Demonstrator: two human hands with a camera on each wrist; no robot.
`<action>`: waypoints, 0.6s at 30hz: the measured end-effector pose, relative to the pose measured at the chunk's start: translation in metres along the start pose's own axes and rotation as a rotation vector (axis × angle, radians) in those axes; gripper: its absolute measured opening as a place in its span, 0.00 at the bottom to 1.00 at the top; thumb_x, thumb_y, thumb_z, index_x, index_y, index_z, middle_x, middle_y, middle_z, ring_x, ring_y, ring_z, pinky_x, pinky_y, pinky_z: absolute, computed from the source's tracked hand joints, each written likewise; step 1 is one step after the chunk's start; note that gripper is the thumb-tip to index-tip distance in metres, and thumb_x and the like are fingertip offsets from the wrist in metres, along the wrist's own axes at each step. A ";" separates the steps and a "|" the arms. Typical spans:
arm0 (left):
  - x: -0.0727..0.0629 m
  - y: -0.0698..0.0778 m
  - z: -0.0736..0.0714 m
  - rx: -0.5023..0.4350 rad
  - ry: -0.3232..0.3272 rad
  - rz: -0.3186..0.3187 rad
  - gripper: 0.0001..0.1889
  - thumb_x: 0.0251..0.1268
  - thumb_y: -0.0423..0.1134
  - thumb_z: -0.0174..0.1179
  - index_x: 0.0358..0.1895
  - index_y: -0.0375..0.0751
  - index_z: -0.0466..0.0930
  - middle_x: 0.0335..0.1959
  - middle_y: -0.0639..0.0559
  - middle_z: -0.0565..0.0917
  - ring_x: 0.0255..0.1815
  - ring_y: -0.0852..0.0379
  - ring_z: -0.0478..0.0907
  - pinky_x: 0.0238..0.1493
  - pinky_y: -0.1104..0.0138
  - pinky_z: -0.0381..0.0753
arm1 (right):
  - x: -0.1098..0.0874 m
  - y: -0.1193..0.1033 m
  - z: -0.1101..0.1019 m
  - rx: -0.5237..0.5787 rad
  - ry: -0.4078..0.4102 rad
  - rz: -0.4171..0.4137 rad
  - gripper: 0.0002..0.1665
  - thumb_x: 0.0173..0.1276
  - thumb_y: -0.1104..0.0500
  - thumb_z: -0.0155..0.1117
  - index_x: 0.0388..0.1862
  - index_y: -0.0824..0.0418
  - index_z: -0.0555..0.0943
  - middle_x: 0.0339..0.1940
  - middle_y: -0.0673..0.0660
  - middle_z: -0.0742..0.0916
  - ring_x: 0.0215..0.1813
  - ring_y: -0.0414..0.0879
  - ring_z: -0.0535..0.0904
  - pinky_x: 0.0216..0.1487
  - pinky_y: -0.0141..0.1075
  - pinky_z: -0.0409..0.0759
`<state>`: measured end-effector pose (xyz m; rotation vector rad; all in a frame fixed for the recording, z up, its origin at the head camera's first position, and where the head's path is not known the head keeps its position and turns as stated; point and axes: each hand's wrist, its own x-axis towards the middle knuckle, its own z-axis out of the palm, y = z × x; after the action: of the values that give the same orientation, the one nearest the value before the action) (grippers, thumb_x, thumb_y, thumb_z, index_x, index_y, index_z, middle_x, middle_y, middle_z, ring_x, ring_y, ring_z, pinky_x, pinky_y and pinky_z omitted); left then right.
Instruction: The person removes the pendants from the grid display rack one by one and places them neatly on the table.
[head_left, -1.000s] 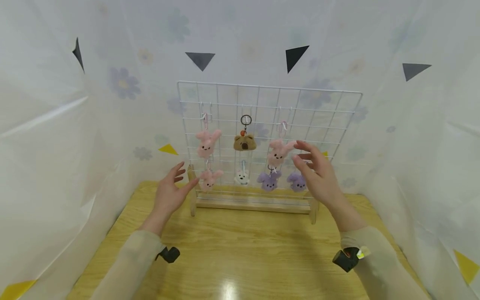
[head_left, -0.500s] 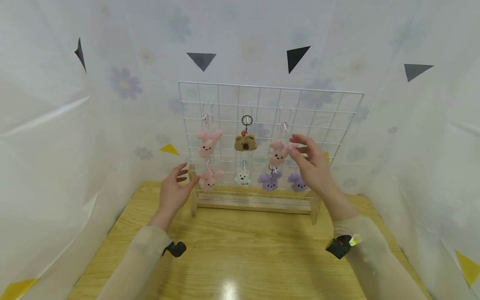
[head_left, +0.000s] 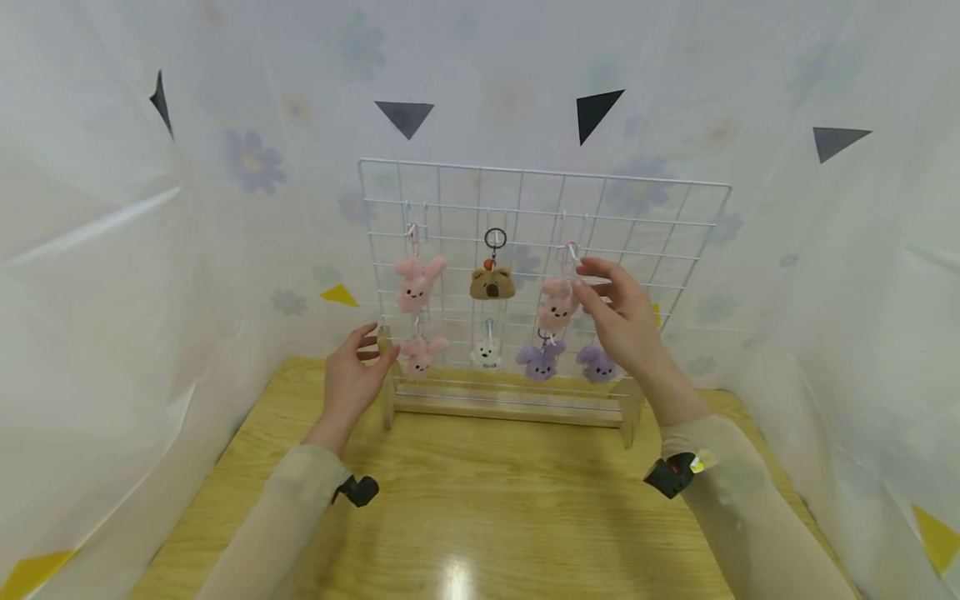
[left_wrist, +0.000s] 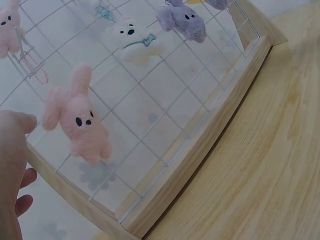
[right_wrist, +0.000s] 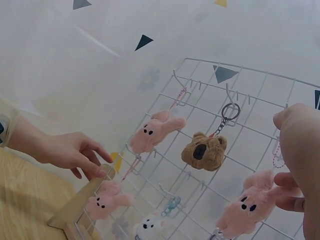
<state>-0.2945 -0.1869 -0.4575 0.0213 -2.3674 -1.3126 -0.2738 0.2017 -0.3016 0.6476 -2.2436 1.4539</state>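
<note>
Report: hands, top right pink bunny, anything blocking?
Left hand empty, by stand. Right hand at pink bunny, contact unclear. Bunny hanging; purple bunny below, seemingly not blocking.

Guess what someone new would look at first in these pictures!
Probably the fluffy brown bear head, the only brown toy, hanging in the middle of the upper row on the white wire rack. Next might be the upper right pink bunny, with the right hand close by its ear. The left hand is near the lower left pink bunny.
</note>
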 end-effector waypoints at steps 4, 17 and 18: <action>0.001 0.000 0.002 -0.006 0.016 0.006 0.31 0.73 0.51 0.70 0.74 0.48 0.76 0.61 0.41 0.85 0.53 0.41 0.87 0.47 0.46 0.89 | 0.004 -0.001 0.000 -0.004 0.008 -0.008 0.25 0.84 0.59 0.59 0.73 0.70 0.73 0.67 0.66 0.81 0.56 0.55 0.81 0.48 0.27 0.81; 0.005 -0.005 0.005 0.014 0.063 0.040 0.21 0.76 0.47 0.68 0.67 0.48 0.83 0.54 0.42 0.87 0.46 0.43 0.88 0.41 0.49 0.91 | 0.018 -0.006 0.000 -0.024 0.023 0.038 0.25 0.84 0.55 0.60 0.71 0.70 0.75 0.67 0.64 0.81 0.52 0.50 0.81 0.49 0.33 0.86; 0.005 -0.005 0.005 0.015 0.065 0.043 0.21 0.75 0.46 0.68 0.67 0.48 0.84 0.54 0.42 0.88 0.46 0.43 0.89 0.41 0.49 0.91 | 0.019 -0.006 0.000 -0.024 0.024 0.039 0.25 0.84 0.55 0.60 0.70 0.70 0.76 0.66 0.64 0.82 0.52 0.51 0.82 0.49 0.33 0.86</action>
<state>-0.3025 -0.1866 -0.4624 0.0165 -2.3101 -1.2554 -0.2856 0.1963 -0.2864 0.5789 -2.2633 1.4433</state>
